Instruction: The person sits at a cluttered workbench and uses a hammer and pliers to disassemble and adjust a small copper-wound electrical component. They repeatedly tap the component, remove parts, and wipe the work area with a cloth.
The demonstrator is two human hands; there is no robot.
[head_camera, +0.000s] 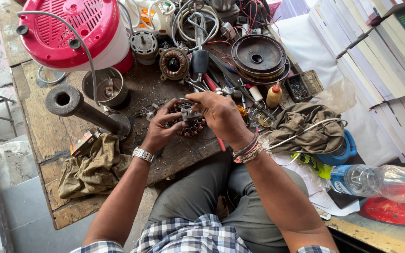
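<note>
At the far left of the worn wooden bench (pixel 43 117) stands a red and white appliance housing (pixel 78 33) with a slotted top, a grey cable looping over it. Just below it lie a small steel jar (pixel 104 89) and a thick dark metal pipe (pixel 78 107) set on a round base, and nearer the bench's front edge a crumpled olive rag (pixel 92 168) sits beside a small cardboard box (pixel 84 141). Moving toward the middle, the left hand (pixel 161 129), a metal watch on its wrist, is curled around the left side of a small motor stator (pixel 191 122) with copper windings, the fingers closed on its rim. The stator is held just above the bench at its centre, in front of the person's lap. The right hand (pixel 219 115) comes over the stator from the other side, fingers bent down and pinching at its top; whether it grips a small part there or only presses on the stator cannot be told. Behind the hands lie a second copper-wound coil (pixel 174 62), a tangle of wires, pliers with red handles and a stack of dark round motor covers (pixel 258 57). Further right are a small yellow bottle with a red nozzle (pixel 273 95), a tray of tiny parts (pixel 298 86) and another olive cloth (pixel 308 126) with a white cable across it. At the far right a clear plastic bottle (pixel 380 182) lies on its side, with stacks of books (pixel 380 70) behind it.
</note>
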